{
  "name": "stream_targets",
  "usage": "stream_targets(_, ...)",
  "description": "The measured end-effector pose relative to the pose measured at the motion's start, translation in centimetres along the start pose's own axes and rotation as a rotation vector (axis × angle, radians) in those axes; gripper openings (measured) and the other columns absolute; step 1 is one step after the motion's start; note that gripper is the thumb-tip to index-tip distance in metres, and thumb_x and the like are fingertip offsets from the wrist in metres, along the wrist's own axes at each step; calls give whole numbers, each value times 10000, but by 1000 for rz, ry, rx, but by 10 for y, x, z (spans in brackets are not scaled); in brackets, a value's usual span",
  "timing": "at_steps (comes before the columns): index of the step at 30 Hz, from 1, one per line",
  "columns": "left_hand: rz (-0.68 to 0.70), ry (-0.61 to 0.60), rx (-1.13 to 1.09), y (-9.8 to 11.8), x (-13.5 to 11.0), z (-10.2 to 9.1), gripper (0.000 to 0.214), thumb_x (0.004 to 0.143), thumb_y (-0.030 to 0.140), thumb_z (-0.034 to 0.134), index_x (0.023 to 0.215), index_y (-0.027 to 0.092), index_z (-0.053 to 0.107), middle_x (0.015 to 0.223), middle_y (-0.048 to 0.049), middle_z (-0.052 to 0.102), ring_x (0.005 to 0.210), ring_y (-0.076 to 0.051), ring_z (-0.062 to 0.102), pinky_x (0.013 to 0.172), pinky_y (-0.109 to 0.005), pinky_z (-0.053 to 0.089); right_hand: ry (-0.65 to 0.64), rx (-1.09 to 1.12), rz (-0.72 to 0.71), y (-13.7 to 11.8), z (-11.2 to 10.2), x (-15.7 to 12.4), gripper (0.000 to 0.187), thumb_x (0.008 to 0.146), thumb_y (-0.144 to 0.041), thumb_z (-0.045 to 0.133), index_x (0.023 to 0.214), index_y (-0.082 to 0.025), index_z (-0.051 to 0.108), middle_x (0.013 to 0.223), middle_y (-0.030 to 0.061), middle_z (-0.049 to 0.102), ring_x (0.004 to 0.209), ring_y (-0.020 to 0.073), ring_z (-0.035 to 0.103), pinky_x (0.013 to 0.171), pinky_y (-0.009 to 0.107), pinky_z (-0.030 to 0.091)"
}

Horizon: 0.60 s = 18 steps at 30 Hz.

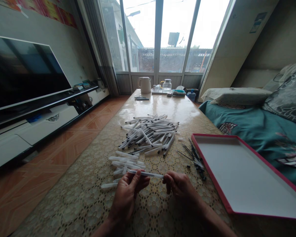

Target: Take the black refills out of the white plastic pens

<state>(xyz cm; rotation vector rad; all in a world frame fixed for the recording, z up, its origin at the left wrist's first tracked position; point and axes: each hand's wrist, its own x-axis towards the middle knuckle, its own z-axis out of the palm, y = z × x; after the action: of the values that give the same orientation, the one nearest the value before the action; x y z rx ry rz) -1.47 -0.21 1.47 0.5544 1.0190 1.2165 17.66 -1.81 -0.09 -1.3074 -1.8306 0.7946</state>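
Observation:
A pale translucent pen point(154, 174) is held level above the patterned table cover. My left hand point(131, 186) grips it between thumb and fingers near its left part. At its right end, my right hand point(179, 184) has its fingers pinched on the tip. Just beyond my left hand lies a small heap of whitish clear pen caps or tubes point(125, 162). Farther off is a large pile of pens point(150, 130) with dark ends. To the right, thin black refills point(196, 158) and small black pieces lie in a loose bunch.
A shallow white tray with a red rim point(215, 182) sits at the table's right side. On the far end stand a beige jug point(145, 85), a glass pitcher point(167, 85) and a tissue pack point(179, 91). A sofa with a teal cover point(241, 121) adjoins the right.

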Motion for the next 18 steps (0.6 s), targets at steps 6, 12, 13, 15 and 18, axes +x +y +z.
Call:
stream_targets(6, 8, 4, 5, 2, -1, 1, 351, 562, 340, 828, 769, 103, 671, 662, -48, 719, 607, -163, 693, 602, -230, 572, 8, 119, 81, -7, -2, 1, 247, 887, -395, 497, 881, -168, 595, 667, 12, 665, 538, 115, 592, 528, 197, 426)
stream_targets(12, -7, -9, 2, 0, -2, 1, 334, 566, 320, 830, 771, 106, 675, 668, -48, 721, 610, -163, 694, 626, -241, 575, -44, 232, 149, -7, 2, -2, 432, 935, -460, 351, 689, -169, 553, 558, -10, 615, 350, 74, 504, 379, 177, 353)
stream_targets(13, -5, -13, 3, 0, -1, 1, 334, 570, 322, 827, 773, 105, 675, 672, -49, 722, 612, -163, 695, 624, -240, 575, -40, 251, 160, -6, 3, -2, 414, 926, -465, 371, 698, -168, 548, 580, -7, 623, 358, 78, 522, 370, 176, 352)
stream_targets(15, 15, -16, -2, 0, 0, 0, 328, 583, 326, 820, 776, 105, 674, 680, -49, 723, 619, -164, 695, 627, -242, 576, -16, 297, 178, -4, 4, -2, 360, 909, -456, 419, 739, -166, 547, 646, 7, 642, 399, 93, 571, 379, 180, 379)
stream_targets(18, 45, 28, -31, 4, 2, -2, 326, 568, 320, 828, 763, 111, 669, 669, -43, 723, 620, -163, 694, 622, -241, 578, 72, 355, 179, -4, 1, 0, 277, 883, -422, 488, 809, -163, 553, 702, 19, 642, 481, 112, 615, 442, 198, 439)
